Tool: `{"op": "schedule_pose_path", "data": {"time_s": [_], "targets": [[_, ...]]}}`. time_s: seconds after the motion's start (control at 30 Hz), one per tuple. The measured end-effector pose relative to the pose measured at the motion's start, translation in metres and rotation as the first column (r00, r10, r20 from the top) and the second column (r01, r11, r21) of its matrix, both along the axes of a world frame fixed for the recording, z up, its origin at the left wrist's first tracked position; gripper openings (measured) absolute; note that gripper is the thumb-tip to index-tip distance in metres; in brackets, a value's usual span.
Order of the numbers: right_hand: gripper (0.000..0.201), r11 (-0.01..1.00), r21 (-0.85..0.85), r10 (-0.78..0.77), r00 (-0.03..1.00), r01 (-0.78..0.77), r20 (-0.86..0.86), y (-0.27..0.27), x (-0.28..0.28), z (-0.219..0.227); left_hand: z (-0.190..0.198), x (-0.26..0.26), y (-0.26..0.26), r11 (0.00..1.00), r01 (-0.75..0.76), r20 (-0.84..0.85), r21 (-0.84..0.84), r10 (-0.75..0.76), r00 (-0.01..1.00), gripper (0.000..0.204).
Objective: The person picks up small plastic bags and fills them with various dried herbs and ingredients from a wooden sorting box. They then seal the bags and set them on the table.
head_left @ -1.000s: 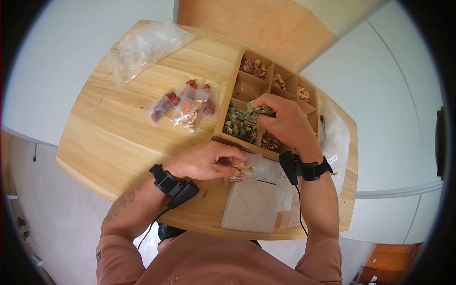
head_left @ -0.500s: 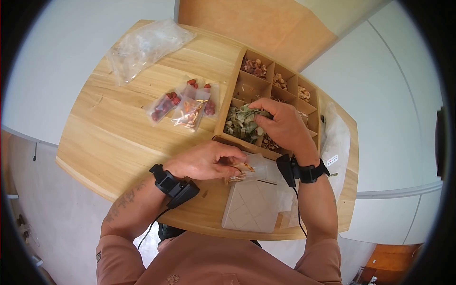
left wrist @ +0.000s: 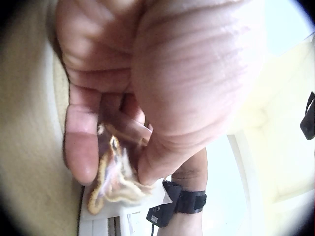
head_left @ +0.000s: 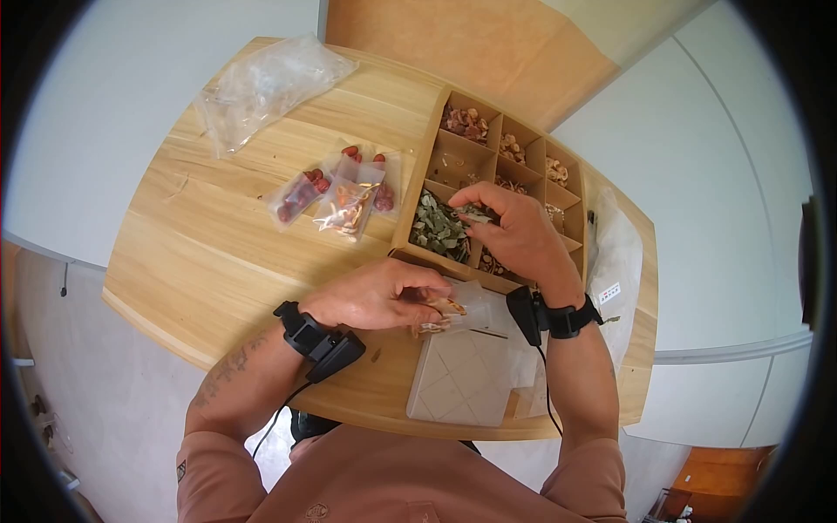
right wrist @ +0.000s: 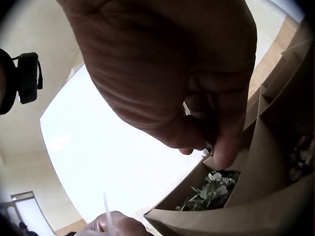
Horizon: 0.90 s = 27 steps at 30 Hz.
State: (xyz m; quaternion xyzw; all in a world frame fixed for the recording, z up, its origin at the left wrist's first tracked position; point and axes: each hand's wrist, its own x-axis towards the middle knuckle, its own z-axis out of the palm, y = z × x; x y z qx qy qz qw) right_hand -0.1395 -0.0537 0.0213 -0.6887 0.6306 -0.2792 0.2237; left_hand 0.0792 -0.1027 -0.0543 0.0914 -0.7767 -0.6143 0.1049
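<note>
My left hand (head_left: 379, 295) grips a small clear bag (head_left: 460, 312) near the table's front edge. Dried slices with brown rims (left wrist: 115, 184) show through the plastic between thumb and fingers. Over the divided cardboard box (head_left: 418, 261), my right hand (head_left: 516, 228) pinches a small bunch of dried green leaves (head_left: 475, 213) between thumb and fingertips. Directly below lies the compartment of dried leaves (head_left: 438, 228), also seen as a leaf pile (right wrist: 211, 191) in the right wrist view.
Other compartments hold reddish dried pieces (head_left: 466, 124) and pale dried slices (head_left: 556, 172). Filled sachets (head_left: 349, 209) lie left of the box. A large plastic bag (head_left: 270, 87) lies at the back left, another bag (head_left: 621, 261) at the right. A white square object (head_left: 458, 379) sits in front.
The bunch in my right hand has shrunk, with fewer leaves hanging from the fingertips. That hand has shifted slightly left and down over the leaf compartment. My left hand stays still.
</note>
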Motion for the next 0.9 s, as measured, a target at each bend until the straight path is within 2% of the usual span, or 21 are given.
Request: {"op": "schedule_pose_path", "data": {"time_s": [0.03,0.13,0.23,0.33,0.63,0.73,0.9], "targets": [[0.027,0.998,-0.047,0.028,0.999,-0.029,-0.019,0.0,0.001,0.0,0.001,0.0,0.0,1.0,0.001,0.004,0.002,-0.001,1.0,0.037],[0.027,0.996,0.078,-0.048,0.999,0.047,0.01,0.003,0.009,0.008,0.001,0.0,0.0,1.0,0.002,-0.001,0.005,-0.002,1.0,0.037],[0.022,0.996,0.092,0.012,1.0,-0.011,-0.016,0.002,0.006,0.002,0.003,0.0,0.0,1.0,0.004,0.015,0.016,-0.005,1.0,0.037],[0.019,0.993,0.115,0.003,0.999,-0.008,0.044,0.003,0.009,0.005,0.003,0.0,0.0,1.0,0.006,0.022,0.014,-0.006,1.0,0.037],[0.016,0.995,0.098,-0.004,1.0,0.005,-0.005,0.004,0.01,-0.001,0.0,0.0,-0.001,1.0,0.006,0.015,0.001,-0.006,1.0,0.036],[0.016,0.999,0.045,0.001,1.0,-0.002,0.028,0.005,0.01,-0.006,0.0,0.0,0.0,1.0,0.007,0.017,-0.005,-0.007,1.0,0.035],[0.013,0.997,0.047,-0.06,0.994,0.056,0.095,0.011,0.012,-0.007,0.001,0.0,0.0,1.0,0.001,0.008,-0.02,-0.001,1.0,0.034]]}}
